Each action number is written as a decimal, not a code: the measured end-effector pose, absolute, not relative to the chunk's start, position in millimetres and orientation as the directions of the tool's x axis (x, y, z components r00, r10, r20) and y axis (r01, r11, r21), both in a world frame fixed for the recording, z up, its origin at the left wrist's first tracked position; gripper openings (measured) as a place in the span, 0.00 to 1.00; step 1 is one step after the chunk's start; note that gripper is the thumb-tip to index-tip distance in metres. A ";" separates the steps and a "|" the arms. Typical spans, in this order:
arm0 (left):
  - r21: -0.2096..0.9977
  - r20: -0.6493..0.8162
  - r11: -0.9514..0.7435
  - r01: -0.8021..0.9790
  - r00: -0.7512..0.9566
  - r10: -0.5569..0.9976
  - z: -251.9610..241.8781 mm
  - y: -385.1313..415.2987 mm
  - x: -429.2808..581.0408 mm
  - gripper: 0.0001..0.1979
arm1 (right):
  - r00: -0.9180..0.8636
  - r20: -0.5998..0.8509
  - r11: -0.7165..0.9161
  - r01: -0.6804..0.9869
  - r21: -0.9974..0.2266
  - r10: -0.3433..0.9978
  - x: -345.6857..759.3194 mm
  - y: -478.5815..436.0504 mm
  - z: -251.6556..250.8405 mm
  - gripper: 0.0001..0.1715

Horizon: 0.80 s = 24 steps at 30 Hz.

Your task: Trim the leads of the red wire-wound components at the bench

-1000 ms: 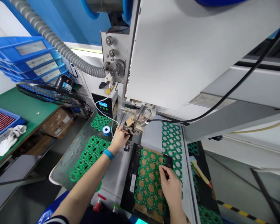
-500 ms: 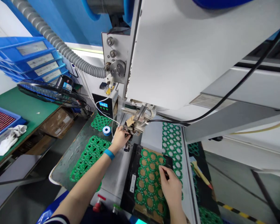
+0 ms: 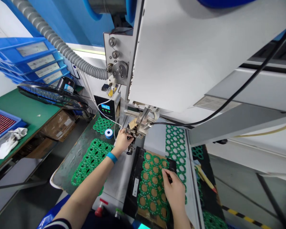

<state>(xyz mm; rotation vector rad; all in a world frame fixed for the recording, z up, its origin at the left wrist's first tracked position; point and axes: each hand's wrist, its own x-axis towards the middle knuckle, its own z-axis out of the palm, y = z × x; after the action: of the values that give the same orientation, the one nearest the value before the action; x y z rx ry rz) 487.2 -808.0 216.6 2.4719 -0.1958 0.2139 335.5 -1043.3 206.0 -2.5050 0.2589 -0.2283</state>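
My left hand point(image 3: 122, 139), with a blue wristband, reaches up to the metal head point(image 3: 138, 127) of the white machine, and its fingers are pinched on a small part there that I cannot make out. My right hand point(image 3: 173, 188) rests on a green ring-patterned circuit panel point(image 3: 152, 184) lying in a black fixture point(image 3: 135, 178) below the head. Its thumb and forefinger are pinched together at the panel's right edge; what they hold is too small to see.
Green panels lie in stacks at the left point(image 3: 91, 159) and right point(image 3: 175, 143). A solder spool point(image 3: 108, 133), a controller box point(image 3: 106, 107), a grey hose point(image 3: 62, 47), a fan point(image 3: 52, 93), blue bins point(image 3: 30, 60) and a red button point(image 3: 100, 208) are nearby.
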 end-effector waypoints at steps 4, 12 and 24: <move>0.596 0.196 -0.780 -0.187 0.977 -0.085 216.6 -807.7 486.5 0.03 | 0.965 0.115 -0.794 -0.121 -0.596 -0.234 335.9 -1042.5 205.8 0.26; 0.603 0.183 -0.777 -0.180 0.979 -0.086 212.1 -806.3 486.2 0.04 | 0.961 0.059 -0.692 -0.152 -0.706 -0.271 345.5 -1034.4 220.2 0.23; 0.622 0.177 -0.766 -0.164 0.982 -0.067 218.0 -806.8 483.1 0.05 | 0.991 -0.129 -0.500 -0.102 -0.860 0.019 457.6 -957.5 204.8 0.24</move>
<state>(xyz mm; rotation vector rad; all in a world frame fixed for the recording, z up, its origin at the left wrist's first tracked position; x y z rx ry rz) 483.1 -806.8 218.0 2.4423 -0.1605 0.1890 457.6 -957.5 204.8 -2.0896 0.0580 0.1467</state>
